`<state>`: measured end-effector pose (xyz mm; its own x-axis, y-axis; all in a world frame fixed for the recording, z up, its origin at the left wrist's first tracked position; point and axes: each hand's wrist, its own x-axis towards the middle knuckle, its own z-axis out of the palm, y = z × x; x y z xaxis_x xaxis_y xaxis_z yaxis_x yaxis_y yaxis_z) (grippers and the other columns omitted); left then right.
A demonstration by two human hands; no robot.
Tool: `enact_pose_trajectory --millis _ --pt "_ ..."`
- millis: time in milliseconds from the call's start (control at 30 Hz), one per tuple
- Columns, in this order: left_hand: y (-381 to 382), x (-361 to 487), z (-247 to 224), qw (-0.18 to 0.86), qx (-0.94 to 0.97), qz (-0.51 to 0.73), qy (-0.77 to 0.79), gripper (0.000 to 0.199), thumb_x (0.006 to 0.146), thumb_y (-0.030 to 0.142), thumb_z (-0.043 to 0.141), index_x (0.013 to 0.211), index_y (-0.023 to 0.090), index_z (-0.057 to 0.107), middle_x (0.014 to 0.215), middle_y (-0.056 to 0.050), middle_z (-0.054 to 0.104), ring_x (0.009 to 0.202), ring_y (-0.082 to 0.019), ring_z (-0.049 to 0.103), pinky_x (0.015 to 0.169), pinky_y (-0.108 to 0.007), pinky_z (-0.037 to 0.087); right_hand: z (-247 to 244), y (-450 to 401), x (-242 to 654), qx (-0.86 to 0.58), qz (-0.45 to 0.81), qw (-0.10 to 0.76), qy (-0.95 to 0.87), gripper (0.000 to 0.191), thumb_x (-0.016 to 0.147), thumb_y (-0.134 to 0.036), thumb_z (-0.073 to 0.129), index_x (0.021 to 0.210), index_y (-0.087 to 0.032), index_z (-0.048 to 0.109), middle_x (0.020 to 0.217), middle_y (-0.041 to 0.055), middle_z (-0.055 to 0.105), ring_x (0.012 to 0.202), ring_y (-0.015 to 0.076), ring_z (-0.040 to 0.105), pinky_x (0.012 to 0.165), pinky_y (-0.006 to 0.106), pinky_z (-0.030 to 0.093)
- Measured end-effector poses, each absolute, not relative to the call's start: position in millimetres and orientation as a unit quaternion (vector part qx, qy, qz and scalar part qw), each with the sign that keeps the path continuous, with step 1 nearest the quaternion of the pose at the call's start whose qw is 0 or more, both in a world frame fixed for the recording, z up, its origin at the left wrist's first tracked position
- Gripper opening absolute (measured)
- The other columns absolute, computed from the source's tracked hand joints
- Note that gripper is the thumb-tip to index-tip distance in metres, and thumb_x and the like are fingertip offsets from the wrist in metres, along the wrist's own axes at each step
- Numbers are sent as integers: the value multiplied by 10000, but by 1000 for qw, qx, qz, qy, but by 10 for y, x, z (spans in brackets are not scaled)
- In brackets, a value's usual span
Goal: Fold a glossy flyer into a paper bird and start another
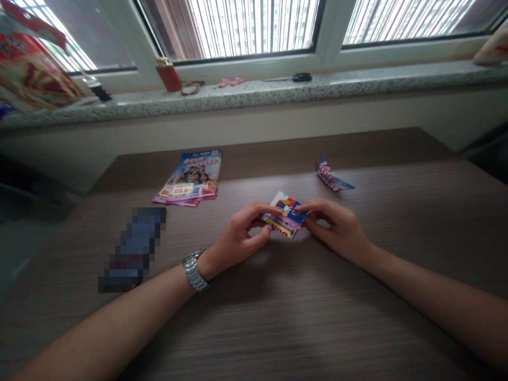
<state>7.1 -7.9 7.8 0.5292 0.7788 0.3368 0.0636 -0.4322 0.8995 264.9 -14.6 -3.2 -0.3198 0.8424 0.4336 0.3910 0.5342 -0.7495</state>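
Note:
A small square of folded, brightly printed paper is held just over the middle of the table, one corner pointing toward me. My left hand pinches its left corner between thumb and fingers; a metal watch is on that wrist. On the opposite corner, my right hand grips with thumb and forefinger. Beyond the right hand lies a folded paper piece in blue and red print, with a pointed end. A stack of printed flyers rests farther back on the left.
On the wooden table, a pixelated dark flat object lies left of my left forearm. Behind the table runs a granite windowsill bearing a red lighter-like item, pink bits, a black-handled tool and a red food bag.

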Motion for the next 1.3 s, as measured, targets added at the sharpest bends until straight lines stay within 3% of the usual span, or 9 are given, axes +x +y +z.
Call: enact_pose_trajectory --millis 267,433,533,767,933,1167,1300 --pt "-76 66 138 400 782 392 273 364 959 131 588 1315 190 643 1266 -114 624 1175 -205 632 980 -318 575 -21 -164 2628 -429 307 441 -726 197 933 -197 641 1109 -230 723 883 14 750 730 139 704 648 237 574" --pt "-44 77 121 298 800 415 313 265 960 147 629 1199 217 720 1103 -70 575 974 -141 629 841 -263 580 16 -172 2615 -419 318 440 -728 188 933 -203 638 1094 -220 734 900 28 742 733 145 680 662 258 559" --pt "-26 84 105 275 800 424 322 212 970 175 640 1146 231 743 1084 -62 570 985 -141 621 858 -270 569 38 -170 2604 -410 310 437 -738 167 954 -244 631 1079 -237 742 880 35 710 743 160 655 650 283 541" --pt "-16 61 67 285 796 413 337 172 997 207 611 1124 208 727 1012 -53 680 924 -143 648 835 -264 543 33 -159 2597 -420 305 436 -735 173 963 -334 650 1097 -258 729 989 53 665 751 151 646 613 273 552" --pt "-7 54 72 286 793 400 360 166 988 218 622 1106 188 735 945 -52 694 847 -144 645 757 -251 519 -32 -152 2604 -438 385 427 -691 202 951 -374 672 1089 -230 701 842 27 745 705 166 714 634 279 585" --pt "-16 57 65 327 773 383 385 207 982 274 647 1156 174 699 1043 -67 735 904 -151 680 790 -250 546 -5 -135 2611 -469 356 396 -705 220 944 -398 675 1036 -214 752 808 33 766 663 173 705 597 286 567" --pt "-27 54 53 349 765 371 395 267 983 281 644 1236 196 655 945 -34 720 811 -127 667 705 -213 540 2 -123 2610 -471 352 385 -711 223 947 -400 669 1033 -215 760 784 31 760 653 177 698 585 285 559"
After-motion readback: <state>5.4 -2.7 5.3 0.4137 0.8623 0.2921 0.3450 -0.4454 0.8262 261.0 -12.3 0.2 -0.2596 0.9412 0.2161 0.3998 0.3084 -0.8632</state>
